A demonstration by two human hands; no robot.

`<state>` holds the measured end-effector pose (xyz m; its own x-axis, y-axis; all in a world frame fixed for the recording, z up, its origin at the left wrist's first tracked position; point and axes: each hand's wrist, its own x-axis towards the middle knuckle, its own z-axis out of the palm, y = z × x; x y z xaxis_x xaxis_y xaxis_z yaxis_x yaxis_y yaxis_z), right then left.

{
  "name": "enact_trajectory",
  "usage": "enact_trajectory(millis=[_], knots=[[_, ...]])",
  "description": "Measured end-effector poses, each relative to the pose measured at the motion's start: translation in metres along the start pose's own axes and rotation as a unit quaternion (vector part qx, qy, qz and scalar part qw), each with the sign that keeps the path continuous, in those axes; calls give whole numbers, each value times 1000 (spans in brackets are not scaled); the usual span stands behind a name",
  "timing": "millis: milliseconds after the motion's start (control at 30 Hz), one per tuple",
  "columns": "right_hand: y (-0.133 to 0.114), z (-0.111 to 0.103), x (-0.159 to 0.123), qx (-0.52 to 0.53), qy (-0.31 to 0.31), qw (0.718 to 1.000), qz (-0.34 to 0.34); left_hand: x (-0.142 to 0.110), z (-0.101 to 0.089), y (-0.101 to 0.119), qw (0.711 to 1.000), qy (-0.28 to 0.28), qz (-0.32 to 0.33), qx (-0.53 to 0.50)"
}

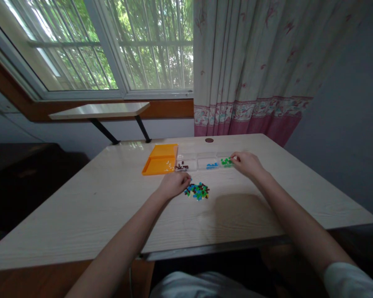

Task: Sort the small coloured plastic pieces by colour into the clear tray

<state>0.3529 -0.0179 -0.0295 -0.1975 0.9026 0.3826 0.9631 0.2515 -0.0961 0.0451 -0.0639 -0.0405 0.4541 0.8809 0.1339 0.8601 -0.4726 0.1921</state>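
Observation:
A mixed pile of small blue, green, brown and yellow pieces (197, 191) lies on the table. At its upper left edge is my left hand (173, 184), thumb and finger pinched together with a bluish bit showing at the tips. Farther right, my right hand (246, 163) reaches over the end compartment of a clear tray (191, 164), its fingertips pinched beside the green pieces (226, 162). Whatever those fingertips hold is too small to make out. Blue pieces (211, 165) lie in the middle compartment and brown pieces (182, 166) in the left one.
An open orange case (163, 151) with several white pieces (169, 166) in it stands left of the tray. Behind are a small raised shelf (102, 109) on black supports and a round dark disc (209, 140) near the table's (112, 207) back edge. A curtain (236, 82) hangs behind.

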Motion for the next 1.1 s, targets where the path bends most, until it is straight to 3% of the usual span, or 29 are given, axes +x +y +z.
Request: enact_trajectory(millis=[433, 600, 733, 900, 1100], knots=[[-5, 3, -2, 13, 11, 1000, 7, 2, 4, 0, 1000, 14, -5, -4], [-34, 7, -9, 48, -5, 997, -63, 3, 5, 1, 999, 14, 2, -33], [-67, 12, -19, 90, -30, 985, -143, 4, 9, 1, 992, 51, 5, -114], [-94, 20, -30, 145, 23, 965, -218, 8, 15, 9, 952, 64, 19, -299], [-98, 28, -34, 168, 77, 950, -253, 10, 20, 15, 881, 25, -20, -472]])
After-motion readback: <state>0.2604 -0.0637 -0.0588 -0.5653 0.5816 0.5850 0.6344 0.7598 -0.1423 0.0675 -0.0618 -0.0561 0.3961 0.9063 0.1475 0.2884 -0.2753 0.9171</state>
